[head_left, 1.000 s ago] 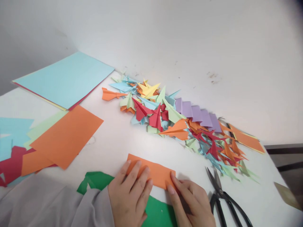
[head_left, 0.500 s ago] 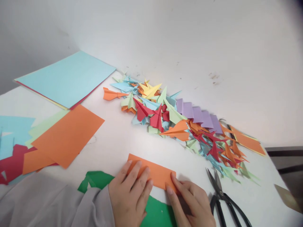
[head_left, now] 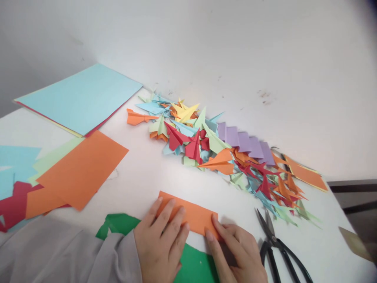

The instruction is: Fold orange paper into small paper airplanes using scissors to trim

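Note:
A small orange paper rectangle [head_left: 197,214], seemingly folded, lies at the front of the table. My left hand [head_left: 163,239] rests flat over its left part, fingers stretched and a little apart. At the right end, my right hand [head_left: 235,247] pinches the paper between thumb and forefinger, its other fingers curled. Beneath both hands spreads a piece of green paper [head_left: 197,263], partly covered by them. Black-handled scissors [head_left: 273,239] lie with blades slightly apart just right of my right hand, not touched.
Folded paper planes [head_left: 193,145] in many colours lie heaped along the wall, with purple folded papers [head_left: 244,141] behind them. To the left are large blue sheets [head_left: 82,98], an orange sheet [head_left: 85,169] and red scraps [head_left: 17,204]. More orange paper [head_left: 306,175] lies at the far right.
The whole view has shifted very slightly. Both hands keep their places on the orange paper.

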